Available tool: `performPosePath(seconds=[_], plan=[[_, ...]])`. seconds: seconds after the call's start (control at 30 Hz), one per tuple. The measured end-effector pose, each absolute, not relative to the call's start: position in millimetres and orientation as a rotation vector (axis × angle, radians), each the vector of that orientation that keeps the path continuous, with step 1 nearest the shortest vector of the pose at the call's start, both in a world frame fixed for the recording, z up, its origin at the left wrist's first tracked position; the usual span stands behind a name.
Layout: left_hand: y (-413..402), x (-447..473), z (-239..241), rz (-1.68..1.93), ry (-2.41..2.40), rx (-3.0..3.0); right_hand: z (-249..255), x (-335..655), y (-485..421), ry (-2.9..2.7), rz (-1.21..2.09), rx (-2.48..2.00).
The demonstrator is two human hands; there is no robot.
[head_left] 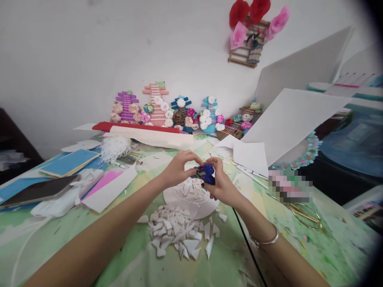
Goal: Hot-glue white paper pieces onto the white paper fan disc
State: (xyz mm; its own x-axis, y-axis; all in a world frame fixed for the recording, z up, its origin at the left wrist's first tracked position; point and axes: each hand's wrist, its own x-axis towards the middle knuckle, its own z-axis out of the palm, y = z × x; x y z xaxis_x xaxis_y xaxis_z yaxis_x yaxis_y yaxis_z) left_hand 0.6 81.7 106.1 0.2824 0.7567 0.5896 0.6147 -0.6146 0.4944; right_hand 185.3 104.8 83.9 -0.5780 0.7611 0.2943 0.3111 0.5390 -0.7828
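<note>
Both hands are raised in front of me around a small blue tool with a black cord, most likely a glue gun. My right hand is wrapped round its body. My left hand is closed at its left side, thumb and fingers pinched against it. Below the hands lies a round white disc, its upper part covered with white pieces. In front of the disc is a heap of broken white shards, with several loose ones at its right. The cord runs down past my right forearm.
Gold-handled scissors lie at the right, near white paper. A phone, blue sheets and a bundle of white string lie at the left. Decorated stick crafts lean on the wall behind paper rolls.
</note>
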Motion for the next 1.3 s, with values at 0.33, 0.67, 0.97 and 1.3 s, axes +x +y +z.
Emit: performPosePath(seconds=[0.33,0.67,0.97,1.3], plan=[[107,-26,103,1.044,1.218,2.646,90,164,123,-2.090,1.082,-0.972],[133,-44,79,0.954,1.133,2.618,80,157,125,-2.083,1.108,-0.962],[133,-46,79,0.997,1.140,2.589,74,149,127,-2.046,1.096,-0.957],[136,-36,76,1.078,1.167,2.464,72,149,127,-1.992,1.082,-0.986]])
